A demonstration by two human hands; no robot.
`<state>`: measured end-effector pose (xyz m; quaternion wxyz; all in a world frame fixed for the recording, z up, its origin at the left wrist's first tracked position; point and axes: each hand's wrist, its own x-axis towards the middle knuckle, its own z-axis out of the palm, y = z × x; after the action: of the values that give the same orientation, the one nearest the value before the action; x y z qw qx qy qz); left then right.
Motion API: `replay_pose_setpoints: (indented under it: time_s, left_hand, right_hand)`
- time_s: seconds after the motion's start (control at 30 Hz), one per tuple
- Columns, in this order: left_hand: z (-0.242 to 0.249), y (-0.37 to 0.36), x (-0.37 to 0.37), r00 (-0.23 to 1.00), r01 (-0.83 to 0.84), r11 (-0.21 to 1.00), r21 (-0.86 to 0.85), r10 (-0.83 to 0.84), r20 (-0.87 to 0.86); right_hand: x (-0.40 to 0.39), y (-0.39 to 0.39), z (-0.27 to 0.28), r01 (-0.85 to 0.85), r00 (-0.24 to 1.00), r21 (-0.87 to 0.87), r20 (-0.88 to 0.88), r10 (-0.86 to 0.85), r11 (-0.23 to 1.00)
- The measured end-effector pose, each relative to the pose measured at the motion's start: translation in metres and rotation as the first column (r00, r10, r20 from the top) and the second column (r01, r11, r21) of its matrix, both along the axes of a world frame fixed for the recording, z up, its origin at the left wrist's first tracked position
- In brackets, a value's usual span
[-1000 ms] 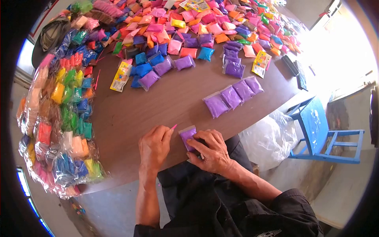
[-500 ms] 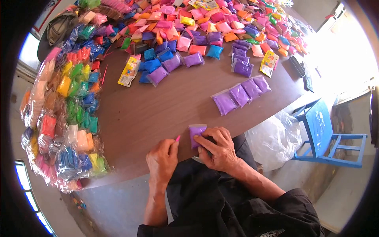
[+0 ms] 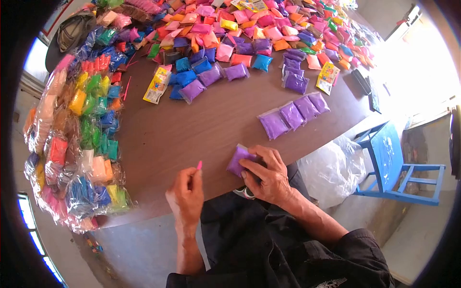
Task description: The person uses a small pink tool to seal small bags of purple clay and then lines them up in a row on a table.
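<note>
My left hand point(image 3: 186, 192) is closed around a thin pink tool point(image 3: 200, 165), whose tip sticks up past the fingers. My right hand point(image 3: 270, 176) grips a purple packet point(image 3: 237, 161) at the table's front edge, with the thumb at its lower side and the fingers over its right part. The packet lies tilted on the brown table point(image 3: 173, 139). Up and to the right of it, a row of several purple packets point(image 3: 291, 115) lies side by side, overlapping.
Colourful packets point(image 3: 269, 29) are heaped at the back. Bagged packets point(image 3: 91, 129) line the left side. Yellow printed cards point(image 3: 157, 86) lie near more purple packets point(image 3: 209, 76). A blue chair point(image 3: 387, 158) and clear plastic bag point(image 3: 331, 168) are at the right.
My left hand has moved left, away from the packet, with the pink tool. The purple packet has turned from upright to slanted under my right hand.
</note>
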<state>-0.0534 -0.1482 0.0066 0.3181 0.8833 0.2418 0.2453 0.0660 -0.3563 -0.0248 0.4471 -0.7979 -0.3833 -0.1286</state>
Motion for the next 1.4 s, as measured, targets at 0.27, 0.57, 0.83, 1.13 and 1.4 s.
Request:
replay_pose_setpoints:
  time_s: [0.27,0.57,0.83,1.13,1.4]
  left_hand:
    - [-0.028,-0.032,0.014,0.991,0.122,0.97,0.212,-0.108,-0.079]
    - [-0.024,-0.031,0.021,0.984,0.178,0.959,0.221,-0.174,-0.039]
    - [-0.011,-0.025,0.023,0.978,0.208,0.967,0.149,-0.21,-0.006]
    - [-0.014,-0.012,0.029,0.987,0.158,0.98,0.123,-0.16,0.0]
    - [-0.022,-0.009,0.021,0.989,0.14,0.974,0.18,-0.126,-0.083]
  right_hand:
    - [-0.001,0.006,-0.006,0.027,0.999,-0.014,0.03,-0.026,1.0]
    - [-0.003,0.009,-0.004,0.049,0.999,-0.022,-0.001,-0.049,0.999]
    - [-0.003,0.011,-0.004,0.06,0.998,-0.009,0.006,-0.06,0.998]
    - [-0.003,0.011,-0.003,0.066,0.998,-0.022,-0.005,-0.066,0.998]
    - [-0.003,0.012,-0.006,0.073,0.997,-0.003,-0.004,-0.074,0.997]
